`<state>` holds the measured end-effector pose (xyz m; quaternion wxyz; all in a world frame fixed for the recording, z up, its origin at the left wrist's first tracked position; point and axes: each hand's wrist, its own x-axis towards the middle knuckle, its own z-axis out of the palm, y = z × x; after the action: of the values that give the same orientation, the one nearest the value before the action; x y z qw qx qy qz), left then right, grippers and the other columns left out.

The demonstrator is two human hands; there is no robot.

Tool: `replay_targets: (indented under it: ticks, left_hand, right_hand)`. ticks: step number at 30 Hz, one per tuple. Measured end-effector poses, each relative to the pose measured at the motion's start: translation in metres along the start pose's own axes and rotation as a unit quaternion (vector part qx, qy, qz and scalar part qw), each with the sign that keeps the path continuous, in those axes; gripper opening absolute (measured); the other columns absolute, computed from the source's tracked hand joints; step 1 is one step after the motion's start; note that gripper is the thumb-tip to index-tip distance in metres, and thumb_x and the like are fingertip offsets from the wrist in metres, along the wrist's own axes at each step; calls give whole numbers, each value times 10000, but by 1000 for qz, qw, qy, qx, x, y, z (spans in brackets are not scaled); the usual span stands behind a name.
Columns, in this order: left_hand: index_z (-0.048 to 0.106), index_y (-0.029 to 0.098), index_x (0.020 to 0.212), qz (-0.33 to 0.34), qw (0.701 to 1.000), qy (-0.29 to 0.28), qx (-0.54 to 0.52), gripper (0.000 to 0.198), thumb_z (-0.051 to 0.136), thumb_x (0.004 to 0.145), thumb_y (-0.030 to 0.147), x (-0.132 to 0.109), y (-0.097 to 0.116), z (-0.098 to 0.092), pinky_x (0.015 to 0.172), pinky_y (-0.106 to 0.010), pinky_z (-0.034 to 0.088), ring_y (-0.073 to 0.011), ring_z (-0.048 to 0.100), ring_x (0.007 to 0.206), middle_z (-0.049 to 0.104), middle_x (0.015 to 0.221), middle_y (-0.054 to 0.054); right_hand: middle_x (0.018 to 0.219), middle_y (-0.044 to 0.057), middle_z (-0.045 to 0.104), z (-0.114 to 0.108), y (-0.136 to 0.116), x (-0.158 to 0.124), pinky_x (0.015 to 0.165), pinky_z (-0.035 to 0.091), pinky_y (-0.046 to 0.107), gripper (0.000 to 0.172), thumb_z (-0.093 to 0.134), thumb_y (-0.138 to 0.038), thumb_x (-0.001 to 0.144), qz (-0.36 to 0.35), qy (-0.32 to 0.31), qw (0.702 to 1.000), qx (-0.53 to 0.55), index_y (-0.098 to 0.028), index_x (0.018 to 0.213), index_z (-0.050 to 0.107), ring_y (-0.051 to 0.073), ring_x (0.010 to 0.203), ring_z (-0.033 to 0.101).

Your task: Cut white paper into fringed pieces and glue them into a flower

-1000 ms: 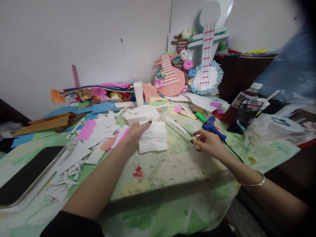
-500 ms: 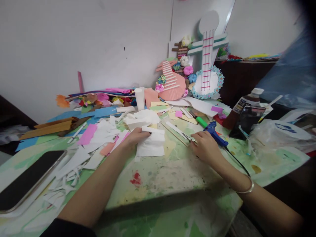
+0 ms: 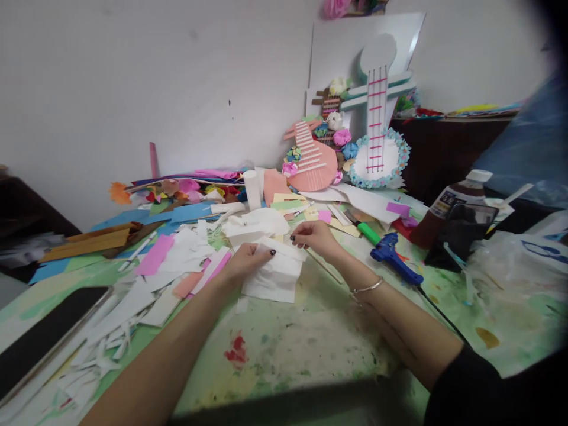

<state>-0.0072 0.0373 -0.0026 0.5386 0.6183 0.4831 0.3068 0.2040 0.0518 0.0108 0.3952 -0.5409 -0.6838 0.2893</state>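
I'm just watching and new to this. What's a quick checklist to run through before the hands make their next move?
1. White sheet held by the left hand: ok.
2. Something held in the right hand: cannot tell; too small at the fingertips.
3. Blue glue gun apart from the right hand's fingers: ok.
4. Phone away from both hands: ok.
5. Space left of the sheet free of scraps: not ok; paper scraps lie there.

The light is soft, rather dim, and spread evenly on the wall. Glare stands at the right edge of the white board. Weak shadows show in the white paper; below the desk it is dark. The phone looks stretched, the plastic bag is blurred, and the upper right corner is black.
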Motion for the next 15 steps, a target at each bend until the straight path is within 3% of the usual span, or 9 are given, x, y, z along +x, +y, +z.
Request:
replay_targets:
  ticks: [4, 8, 11, 15]
  left_hand:
    - [665, 107, 716, 0, 993, 80, 85, 407, 628, 673, 509, 10, -11, -3, 486, -241, 390, -175, 582, 561, 664, 643, -67]
    - [585, 137, 528, 33, 968, 160, 190, 366, 649, 640, 479, 14, -12, -1, 469, -233, 271, -167, 504, 541, 546, 497, -20]
    - [661, 146, 669, 69, 961, 151, 222, 277, 631, 654, 421, 12, -7, 5, 538, -229, 318, -178, 537, 654, 622, 635, -10]
    - [664, 138, 689, 90, 961, 129, 227, 293, 573, 695, 417, 10, -8, 8, 552, -228, 338, -168, 526, 653, 613, 649, -2]
  right_hand:
    - [729, 77, 699, -16, 16, 11, 537, 462, 217, 157, 524, -195, 817, 13, 19, 999, -32, -97, 839, 645, 109, 571, 607]
    - [795, 37, 697, -5, 18, -3, 598, 449, 222, 228, 685, -291, 728, -20, -38, 994, -96, -148, 902, 654, 132, 679, 616]
    - [859, 62, 688, 14, 10, -18, 677, 432, 257, 314, 761, -241, 641, -56, -73, 982, -164, -154, 927, 665, 180, 780, 609]
    - [926, 147, 667, 32, 0, -26, 775, 397, 304, 127, 577, -111, 771, -72, -59, 966, -241, -123, 848, 677, 236, 922, 584]
